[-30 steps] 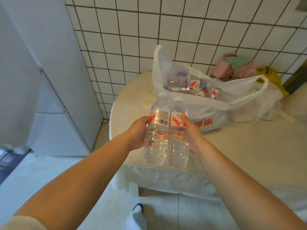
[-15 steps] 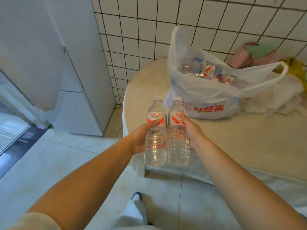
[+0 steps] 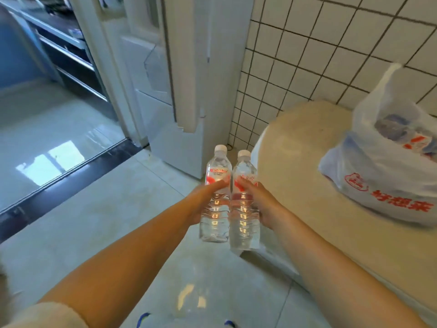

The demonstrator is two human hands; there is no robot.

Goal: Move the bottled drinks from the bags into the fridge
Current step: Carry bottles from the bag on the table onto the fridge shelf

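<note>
I hold two clear water bottles with red labels and white caps side by side, upright, over the floor. My left hand (image 3: 203, 202) grips the left bottle (image 3: 216, 209); my right hand (image 3: 262, 204) grips the right bottle (image 3: 244, 221). A white plastic bag (image 3: 387, 176) with red print lies on the table at the right, with more bottles (image 3: 399, 129) inside it. The white fridge (image 3: 175, 79) stands straight ahead against the tiled wall, its doors shut.
The round beige table (image 3: 307, 147) with a white cloth edge is on my right. A dark threshold (image 3: 66, 183) at the left leads to another room with shelves (image 3: 63, 43). Pale floor tiles lie between me and the fridge.
The view has swung left, away from the table toward the fridge. Both bottles have come off the table area and now hang over the floor; the bag has slid to the right edge.
</note>
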